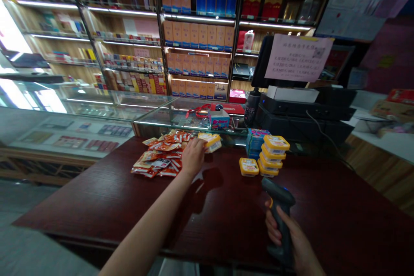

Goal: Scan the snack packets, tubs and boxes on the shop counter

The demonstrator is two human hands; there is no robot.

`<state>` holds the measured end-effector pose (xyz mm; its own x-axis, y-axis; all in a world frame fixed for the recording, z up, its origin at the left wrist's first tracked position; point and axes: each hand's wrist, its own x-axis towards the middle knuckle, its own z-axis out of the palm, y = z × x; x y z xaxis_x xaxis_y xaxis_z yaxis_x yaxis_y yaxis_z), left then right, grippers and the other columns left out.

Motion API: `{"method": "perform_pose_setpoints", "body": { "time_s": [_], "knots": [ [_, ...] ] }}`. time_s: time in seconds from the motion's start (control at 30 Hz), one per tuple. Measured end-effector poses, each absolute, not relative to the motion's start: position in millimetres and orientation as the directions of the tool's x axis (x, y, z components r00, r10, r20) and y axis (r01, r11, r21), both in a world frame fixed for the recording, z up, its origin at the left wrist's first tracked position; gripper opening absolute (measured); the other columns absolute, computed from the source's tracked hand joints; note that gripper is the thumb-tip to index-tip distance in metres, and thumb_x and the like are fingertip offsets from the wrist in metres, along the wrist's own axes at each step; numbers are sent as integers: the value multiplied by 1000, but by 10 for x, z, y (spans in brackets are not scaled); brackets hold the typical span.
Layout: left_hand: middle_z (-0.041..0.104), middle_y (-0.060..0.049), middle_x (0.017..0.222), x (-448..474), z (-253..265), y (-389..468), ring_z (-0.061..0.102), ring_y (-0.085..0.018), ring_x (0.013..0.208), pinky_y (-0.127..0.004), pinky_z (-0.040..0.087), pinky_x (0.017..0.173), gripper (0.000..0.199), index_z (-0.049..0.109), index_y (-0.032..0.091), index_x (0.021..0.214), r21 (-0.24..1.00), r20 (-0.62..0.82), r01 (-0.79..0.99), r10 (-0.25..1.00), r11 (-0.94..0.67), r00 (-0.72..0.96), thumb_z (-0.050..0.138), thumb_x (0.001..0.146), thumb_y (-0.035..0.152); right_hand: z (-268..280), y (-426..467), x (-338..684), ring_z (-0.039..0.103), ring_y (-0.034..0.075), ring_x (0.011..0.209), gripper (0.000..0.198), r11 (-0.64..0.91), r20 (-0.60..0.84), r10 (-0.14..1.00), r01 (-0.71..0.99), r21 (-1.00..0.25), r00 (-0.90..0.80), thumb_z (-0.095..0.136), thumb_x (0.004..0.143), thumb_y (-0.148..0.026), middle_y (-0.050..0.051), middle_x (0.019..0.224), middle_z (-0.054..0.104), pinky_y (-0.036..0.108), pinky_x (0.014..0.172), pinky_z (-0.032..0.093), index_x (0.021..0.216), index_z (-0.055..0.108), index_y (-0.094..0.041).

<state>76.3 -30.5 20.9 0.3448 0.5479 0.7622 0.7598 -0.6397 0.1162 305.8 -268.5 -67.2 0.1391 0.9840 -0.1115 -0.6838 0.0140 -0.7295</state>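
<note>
My left hand (193, 155) is closed on a yellow-lidded plastic tub (211, 141), held tilted at the back of the dark wooden counter. Just left of that hand lies a heap of orange-red snack packets (158, 157). In my right hand (287, 228) is a black barcode scanner (280, 196), gripped by its handle with its head tipped toward the left. Beyond the scanner stands a stack of several similar yellow tubs (272, 155). One more yellow tub (249, 167) sits alone beside the stack's left side.
Blue patterned boxes (255, 140) stand behind the tubs. A glass display case (155, 116) borders the counter's back, with a small blue-pink box (219, 119) on top. At the right are a monitor (260, 62) with a paper sign and black machines (307, 108). Stocked shelves line the wall.
</note>
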Motion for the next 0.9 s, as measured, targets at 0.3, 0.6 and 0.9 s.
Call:
{"method": "perform_pose_setpoints", "body": {
  "time_s": [0.3, 0.6, 0.9],
  "knots": [
    [62, -7, 97, 773, -322, -613, 55, -21, 95, -35, 47, 86, 17, 59, 19, 99, 163, 707, 672, 561, -723, 431, 48, 86, 14, -498, -2657, 2968, 38, 3, 38, 40, -84, -199, 968, -547, -833, 154, 72, 74, -46, -7, 55, 50, 14, 35, 26, 99, 58, -19],
    [60, -7, 99, 747, -421, -634, 53, -21, 97, -35, 47, 87, 18, 59, 19, 99, 230, 681, 647, 595, -727, 427, 48, 86, 13, -163, -2520, 2509, 40, 6, 33, 50, -164, -171, 967, -52, -985, 189, 69, 68, -58, -10, 48, 50, 16, 30, 32, 93, 52, -18],
    [61, -7, 99, 767, -462, -626, 53, -21, 96, -36, 46, 89, 17, 60, 19, 97, 260, 690, 635, 600, -727, 405, 50, 85, 12, -135, -2517, 2439, 39, 5, 31, 48, -172, -182, 965, -66, -983, 189, 69, 67, -59, -10, 48, 50, 16, 29, 32, 88, 50, -20]
  ]
}}
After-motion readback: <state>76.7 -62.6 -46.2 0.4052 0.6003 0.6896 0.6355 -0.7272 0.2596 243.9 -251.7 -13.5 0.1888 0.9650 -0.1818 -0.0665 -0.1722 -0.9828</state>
